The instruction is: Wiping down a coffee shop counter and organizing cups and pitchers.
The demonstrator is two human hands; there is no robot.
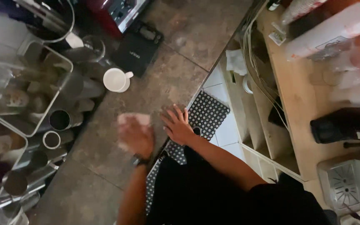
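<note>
Left hand [136,135], blurred at frame centre, pressing pale pink cloth [133,120] flat on mottled grey stone table [188,62]; finger grip unclear. Right hand [176,125] beside, fingers spread, bracing at table edge.

The cup [116,79] stands on the counter [163,75] at upper centre-left, metal containers [57,121] line the left edge, and shelving [255,121] occupies the right.
</note>
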